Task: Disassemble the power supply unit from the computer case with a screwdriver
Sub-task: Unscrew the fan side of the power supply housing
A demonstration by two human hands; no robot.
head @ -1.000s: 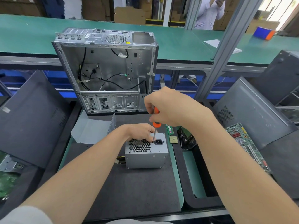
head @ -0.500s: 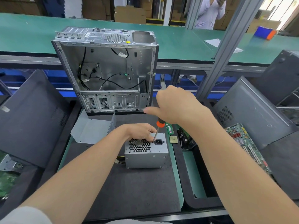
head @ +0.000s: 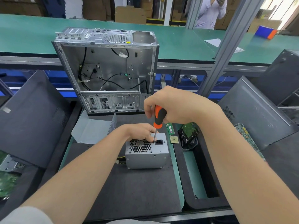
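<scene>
1. Found the power supply unit already out of the computer case, lying flat on the dark mat of the bench, just in front of the case, with fan grille and mains socket facing up.
2. Saw the right hand wrapped round the orange-and-black handle of the screwdriver, held near upright, tip down on the top face just beside the socket.
3. Saw the left hand lying on the far left of that top face, fingers bent, fingertips close to the driver's tip. Could not tell whether gripping the far edge or only pressing down.
4. Judged the unit a stiff steel box, dense and fairly heavy for its bulk, with smooth sides and sharp folded edges. Hard outside, though with a grille likely to dent.
5. Judged it best taken by two opposite side walls, never by the wire bundle trailing from its left end.
6. Judged the box likely to skid on the mat under the driver's push unless braced.
7. Noted the case standing upright, open side toward the camera, with loose black cables draped across its back wall.
8. Noted a black tray right of the mat, holding a hard drive at its far end.
9. Noted a memory stick and a processor chip between unit and tray, seemingly outside the tray.
</scene>
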